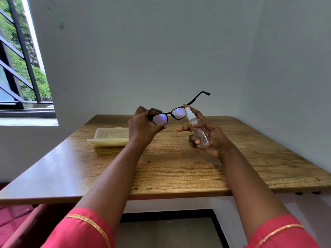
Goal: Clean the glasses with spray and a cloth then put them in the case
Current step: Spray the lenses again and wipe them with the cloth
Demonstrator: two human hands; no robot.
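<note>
Black-framed glasses [169, 114] are held up above the wooden table [179, 163]. My left hand [141, 127] pinches them at the left lens edge, and one temple sticks out up and to the right. My right hand [211, 135] grips a small clear spray bottle [198, 132], its white nozzle right beside the right lens and a finger on top of the nozzle. An open cream case [109, 136] lies on the table to the left, behind my left wrist. No cloth is in view.
White walls close off the table at the back and on the right. A barred window [19, 68] is at the upper left. A red seat [10, 221] shows below the table's left front edge.
</note>
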